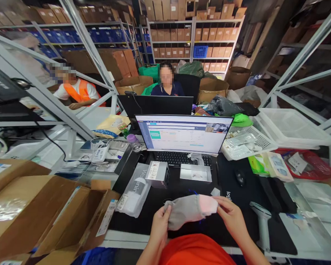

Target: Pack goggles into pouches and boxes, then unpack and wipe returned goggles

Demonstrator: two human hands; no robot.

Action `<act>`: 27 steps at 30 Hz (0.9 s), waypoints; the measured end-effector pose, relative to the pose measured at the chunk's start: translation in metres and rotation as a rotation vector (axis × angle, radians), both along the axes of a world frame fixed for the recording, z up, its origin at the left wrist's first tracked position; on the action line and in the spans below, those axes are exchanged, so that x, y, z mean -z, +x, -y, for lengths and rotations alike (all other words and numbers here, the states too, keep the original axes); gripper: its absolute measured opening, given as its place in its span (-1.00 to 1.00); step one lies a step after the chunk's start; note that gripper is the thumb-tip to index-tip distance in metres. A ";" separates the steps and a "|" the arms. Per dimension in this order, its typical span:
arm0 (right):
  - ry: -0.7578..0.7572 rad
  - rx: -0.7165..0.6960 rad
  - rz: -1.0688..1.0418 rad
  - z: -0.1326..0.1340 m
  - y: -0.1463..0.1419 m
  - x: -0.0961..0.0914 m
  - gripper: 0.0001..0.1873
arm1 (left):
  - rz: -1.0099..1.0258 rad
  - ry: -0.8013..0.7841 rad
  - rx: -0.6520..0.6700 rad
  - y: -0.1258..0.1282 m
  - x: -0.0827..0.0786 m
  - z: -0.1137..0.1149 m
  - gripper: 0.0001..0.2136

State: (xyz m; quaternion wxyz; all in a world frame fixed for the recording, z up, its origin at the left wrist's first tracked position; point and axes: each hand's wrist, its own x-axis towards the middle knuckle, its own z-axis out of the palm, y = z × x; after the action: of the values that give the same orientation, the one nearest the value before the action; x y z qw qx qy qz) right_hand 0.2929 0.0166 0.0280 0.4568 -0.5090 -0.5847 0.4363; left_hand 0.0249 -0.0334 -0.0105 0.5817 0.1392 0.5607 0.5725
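Note:
A soft grey cloth pouch [183, 213] with a pinkish-white end is stretched sideways above the black desk mat. My left hand [161, 221] is closed on its grey end, thumb on top. At the pale end, my right hand [232, 214] pinches the edge between thumb and fingers. Just beyond the pouch sits an open white box [195, 173], with a grey box [158, 175] bearing a label to its left. A clear plastic package [135, 191] with printed lettering lies farther left. Blue cord shows behind the pouch; what is inside it is hidden.
A lit monitor [183, 134] and keyboard [175, 158] stand ahead. To the right are a mouse [239, 178], a barcode scanner [262, 224] and a white basket [251, 143]. Open cardboard boxes [57, 206] crowd the left. Two people sit beyond the desk.

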 end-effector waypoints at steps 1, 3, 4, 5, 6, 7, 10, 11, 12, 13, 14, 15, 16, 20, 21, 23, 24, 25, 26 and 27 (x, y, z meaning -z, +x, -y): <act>-0.019 0.039 -0.019 -0.001 0.005 0.000 -0.70 | -0.018 0.002 -0.025 -0.004 0.002 -0.002 -0.41; -0.060 0.104 -0.073 -0.003 0.014 0.001 -0.69 | -0.051 -0.003 -0.063 -0.013 0.006 -0.006 -0.39; -0.073 0.135 -0.101 -0.004 0.018 0.001 -0.69 | -0.066 -0.008 -0.075 -0.016 0.008 -0.009 -0.38; -0.077 0.164 -0.126 -0.005 0.021 0.000 -0.69 | -0.080 -0.012 -0.082 -0.019 0.009 -0.012 -0.37; -0.073 0.193 -0.146 -0.005 0.024 0.000 -0.69 | -0.096 -0.013 -0.085 -0.021 0.010 -0.015 -0.37; -0.066 0.220 -0.163 -0.006 0.026 0.000 -0.70 | -0.114 -0.013 -0.085 -0.022 0.012 -0.018 -0.37; -0.058 0.269 -0.208 -0.007 0.031 -0.003 -0.71 | -0.184 0.000 -0.064 -0.022 0.017 -0.028 -0.38; -0.061 0.274 -0.219 -0.007 0.032 -0.003 -0.71 | -0.216 0.006 -0.054 -0.021 0.019 -0.032 -0.39; -0.063 0.283 -0.230 -0.008 0.034 -0.004 -0.71 | -0.255 0.015 -0.043 -0.021 0.021 -0.036 -0.39; -0.064 0.300 -0.242 -0.008 0.037 -0.003 -0.72 | -0.303 0.025 -0.035 -0.021 0.022 -0.040 -0.40; -0.066 0.328 -0.258 -0.009 0.040 -0.003 -0.72 | -0.360 0.035 -0.029 -0.022 0.023 -0.045 -0.40; -0.067 0.369 -0.283 -0.010 0.043 -0.001 -0.71 | -0.426 0.046 -0.026 -0.024 0.024 -0.050 -0.41; -0.069 0.418 -0.321 -0.012 0.048 0.000 -0.71 | -0.500 0.053 -0.021 -0.026 0.024 -0.055 -0.42; -0.105 0.572 -0.521 -0.018 0.062 0.010 -0.66 | -0.783 0.078 0.016 -0.028 0.018 -0.066 -0.45; -0.119 0.582 -0.552 -0.019 0.064 0.012 -0.65 | -0.848 0.096 0.033 -0.025 0.016 -0.065 -0.46; -0.147 0.567 -0.569 -0.019 0.065 0.016 -0.65 | -1.059 0.164 0.083 -0.015 0.013 -0.057 -0.53; -0.159 0.554 -0.566 -0.018 0.063 0.018 -0.65 | -1.192 0.208 0.115 -0.009 0.012 -0.050 -0.59; -0.169 0.539 -0.560 -0.016 0.061 0.019 -0.65 | -1.316 0.259 0.159 -0.003 0.011 -0.044 -0.64; -0.180 0.521 -0.553 -0.015 0.058 0.021 -0.65 | -1.401 0.316 0.213 0.003 0.010 -0.037 -0.66; -0.193 0.499 -0.547 -0.013 0.054 0.022 -0.66 | -1.424 0.370 0.270 0.009 0.010 -0.032 -0.66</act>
State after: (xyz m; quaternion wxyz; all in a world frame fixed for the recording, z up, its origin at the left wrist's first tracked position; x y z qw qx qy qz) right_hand 0.3474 0.0295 0.0061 0.6382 -0.5412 -0.2556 0.4842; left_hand 0.0337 -0.0013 -0.0201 0.1106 0.6394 0.6744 0.3525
